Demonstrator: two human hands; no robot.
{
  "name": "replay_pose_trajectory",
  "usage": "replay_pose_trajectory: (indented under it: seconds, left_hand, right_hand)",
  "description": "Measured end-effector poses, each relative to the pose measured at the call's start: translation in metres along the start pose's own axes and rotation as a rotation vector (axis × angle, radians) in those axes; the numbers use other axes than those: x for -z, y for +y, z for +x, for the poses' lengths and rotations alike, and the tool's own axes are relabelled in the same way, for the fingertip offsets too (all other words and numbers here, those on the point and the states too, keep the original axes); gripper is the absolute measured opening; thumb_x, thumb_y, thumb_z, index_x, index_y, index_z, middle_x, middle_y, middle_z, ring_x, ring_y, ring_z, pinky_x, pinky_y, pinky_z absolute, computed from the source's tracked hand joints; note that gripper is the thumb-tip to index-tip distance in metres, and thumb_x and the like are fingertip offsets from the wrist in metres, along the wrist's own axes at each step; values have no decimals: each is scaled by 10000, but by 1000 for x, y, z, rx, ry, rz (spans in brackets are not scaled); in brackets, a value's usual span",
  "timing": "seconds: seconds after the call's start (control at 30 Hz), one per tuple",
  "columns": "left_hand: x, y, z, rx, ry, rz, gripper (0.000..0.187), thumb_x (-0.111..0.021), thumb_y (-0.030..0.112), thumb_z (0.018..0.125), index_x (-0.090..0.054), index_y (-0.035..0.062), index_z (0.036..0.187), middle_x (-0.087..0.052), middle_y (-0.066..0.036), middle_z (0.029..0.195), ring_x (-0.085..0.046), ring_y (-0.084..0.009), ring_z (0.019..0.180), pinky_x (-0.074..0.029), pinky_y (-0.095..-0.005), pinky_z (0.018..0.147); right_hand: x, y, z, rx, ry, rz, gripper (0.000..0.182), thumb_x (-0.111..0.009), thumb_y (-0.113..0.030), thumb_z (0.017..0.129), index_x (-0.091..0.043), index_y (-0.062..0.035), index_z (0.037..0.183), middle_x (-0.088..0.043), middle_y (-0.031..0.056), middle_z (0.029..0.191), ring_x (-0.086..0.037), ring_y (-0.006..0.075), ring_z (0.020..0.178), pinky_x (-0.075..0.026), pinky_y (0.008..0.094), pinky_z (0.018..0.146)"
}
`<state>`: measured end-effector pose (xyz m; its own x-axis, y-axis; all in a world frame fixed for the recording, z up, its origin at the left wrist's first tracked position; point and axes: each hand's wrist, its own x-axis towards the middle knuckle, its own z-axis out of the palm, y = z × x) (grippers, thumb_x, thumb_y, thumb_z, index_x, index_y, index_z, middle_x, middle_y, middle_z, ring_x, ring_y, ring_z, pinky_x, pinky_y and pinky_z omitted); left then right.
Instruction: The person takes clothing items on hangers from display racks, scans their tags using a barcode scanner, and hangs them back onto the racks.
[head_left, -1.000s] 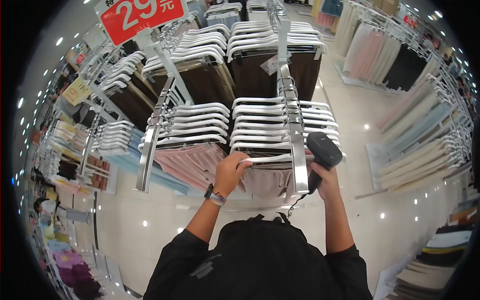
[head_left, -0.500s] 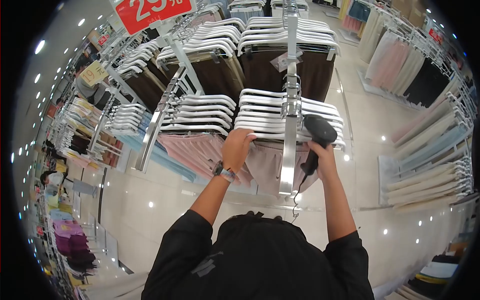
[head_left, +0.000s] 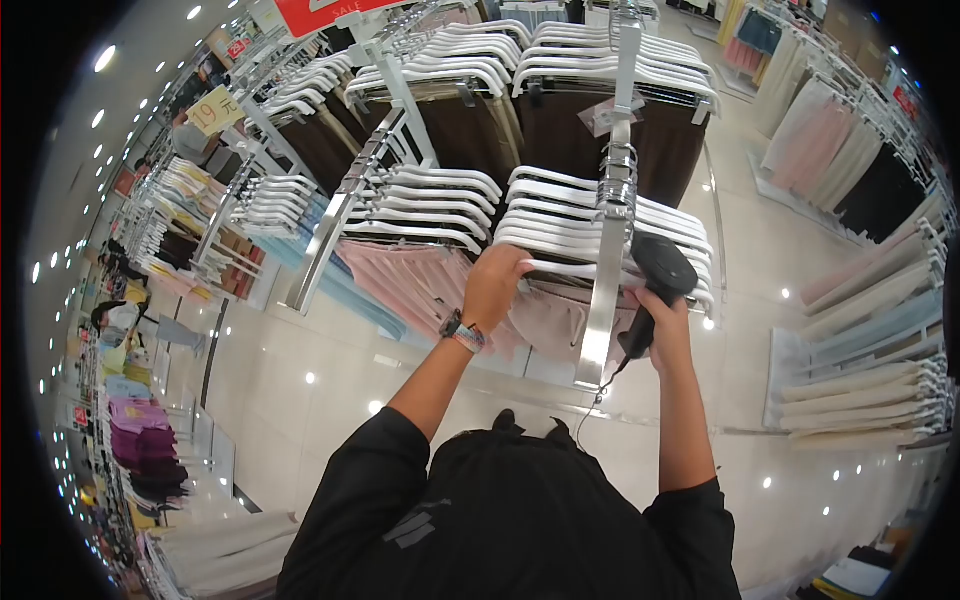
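From afar, I see the left hand (head_left: pixel 492 288) pinching the end of the front white hanger (head_left: pixel 560 270) on the metal rail (head_left: pixel 604 335); the right hand (head_left: pixel 668 325) grips a black scanner (head_left: pixel 663 265) beside it. I'd steady the hanger and keep the scanner clear of the rail. Packed hangers (head_left: pixel 560 222) crowd behind, pale pink garments (head_left: pixel 545 315) hang below, a cord (head_left: pixel 614 375) dangles

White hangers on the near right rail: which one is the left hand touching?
The frontmost hanger: the left hand pinches its left end, while the other hangers hang behind it.
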<state>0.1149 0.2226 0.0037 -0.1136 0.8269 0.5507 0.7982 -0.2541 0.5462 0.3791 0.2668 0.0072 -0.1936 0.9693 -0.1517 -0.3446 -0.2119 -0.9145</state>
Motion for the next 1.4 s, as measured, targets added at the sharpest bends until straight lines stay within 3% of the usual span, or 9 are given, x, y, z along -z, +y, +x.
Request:
replay_pose_trajectory:
  seconds: [0.37,0.53,0.7,0.9,0.93,1.03,1.13,1.23,1.4]
  left_hand:
    - [-4,-9,0,-101,85,2,131,-643,161,839,-642,44,899,-630,-85,865,-567,-310,845,-447,-389,744]
    - [15,-16,-11,-81,38,-165,302,-627,124,847,-609,48,1139,-602,-158,1087,-554,-342,1035,-444,-396,912]
    - [58,-56,-53,-94,-28,-206,341,-596,109,859,-576,59,1197,-591,-162,1166,-542,-355,1089,-424,-400,973]
    - [118,-142,-150,45,-444,-288,224,-542,235,912,-646,45,973,-640,-164,938,-600,-360,890,-476,-444,790]
    - [129,-157,-176,108,-466,-256,253,-533,263,921,-648,38,912,-637,-174,881,-601,-371,843,-475,-456,752]
    - [162,-218,-273,282,-601,-196,330,-518,328,929,-622,24,855,-619,-196,847,-591,-390,819,-469,-465,734]
    - [226,-260,-363,496,-684,-149,325,-541,322,922,-635,20,846,-625,-190,814,-594,-380,796,-469,-438,710]
    - [293,-281,-420,755,-602,-117,302,-543,290,919,-682,22,903,-686,-122,795,-665,-234,727,-515,-346,690]
    - [345,-293,-455,1019,-295,-77,288,-549,287,914,-682,33,887,-692,-124,824,-674,-244,719,-524,-343,671]
  right_hand:
    - [-9,3,-11,6,51,-44,367,-653,-102,822,-559,19,1155,-646,90,973,-606,180,918,-460,296,813]
    - [-10,10,-42,145,184,-146,318,-649,-127,827,-609,33,1099,-640,75,1001,-600,158,920,-465,292,827]
    - [-10,46,-92,278,336,-71,367,-629,-115,845,-564,57,1163,-638,113,1013,-630,217,955,-504,320,841]
    - [-97,123,-143,267,472,-190,81,-621,-70,843,-592,6,843,-603,74,723,-575,161,665,-450,294,652]
    - [-109,150,-149,209,456,-257,109,-621,-89,852,-578,-22,927,-583,47,714,-567,142,670,-447,287,653]
    - [-175,212,-172,-140,247,-543,130,-664,-69,742,-614,-46,859,-594,39,724,-569,131,647,-444,286,606]
    - [-254,242,-187,-29,-221,-927,422,-691,-200,662,-630,-2,1030,-667,235,867,-656,387,844,-500,419,773]
    - [-315,250,-187,-82,-522,-914,512,-709,-217,672,-604,-44,1142,-671,229,931,-649,393,904,-500,423,798]
    - [-377,250,-161,-37,-642,-930,507,-704,-184,680,-594,-35,1152,-670,225,952,-649,381,912,-500,405,803]
